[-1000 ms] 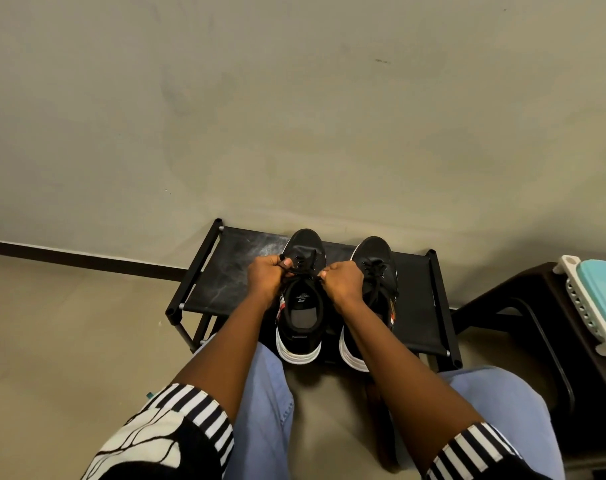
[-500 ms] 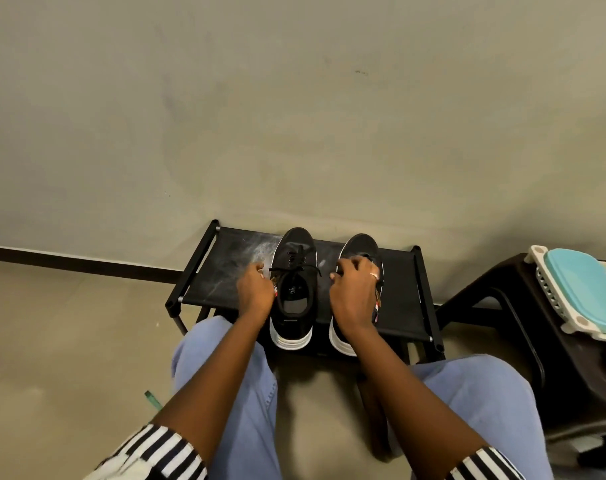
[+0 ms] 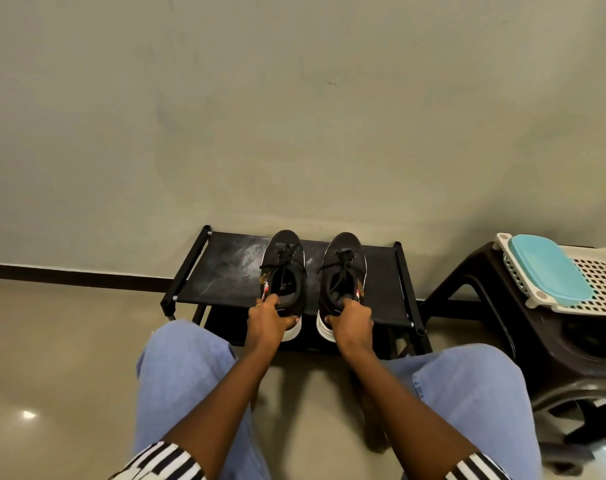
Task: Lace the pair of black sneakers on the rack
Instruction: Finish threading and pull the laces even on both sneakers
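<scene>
While the black rack (image 3: 222,271) stands against the wall, both black sneakers (image 3: 283,271) sit side by side, apart, near its centre, heels overhanging the front edge. The left hand (image 3: 267,323) grips the left heel; the right hand (image 3: 352,323) grips the right heel, fingers clamped.

You are in a home. A low shoe rack (image 3: 225,271) stands against a plain wall (image 3: 294,116). A plastic stool (image 3: 502,306) beside it carries a laundry basket (image 3: 603,282).
</scene>
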